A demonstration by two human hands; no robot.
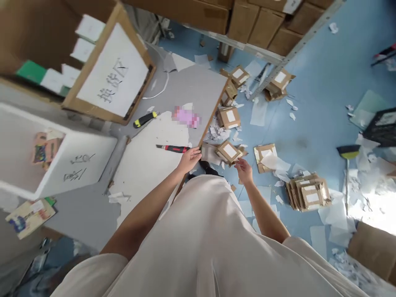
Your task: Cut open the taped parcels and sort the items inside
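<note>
My left hand [189, 160] is at the edge of the grey worktable [207, 84], fingers stretched out and holding nothing I can see. Just beside its fingertips lies a red and black utility knife [176, 149], blade pointing left. My right hand [244, 170] hangs past the table edge with loosely bent fingers. In the picture its fingertips meet the corner of a small cardboard box [229, 151] with a white label; whether they touch it I cannot tell. A yellow and black utility knife [145, 119] and a blurred pink item [186, 117] lie farther back on the table.
An open carton [113, 74] with handwriting and a white foam box [83, 161] stand on the left. Cardboard boxes [229, 117], a flattened stack [309, 192] and paper scraps litter the blue floor [297, 136]. A loaded shelf [241, 44] stands ahead; a broom [347, 152] lies right.
</note>
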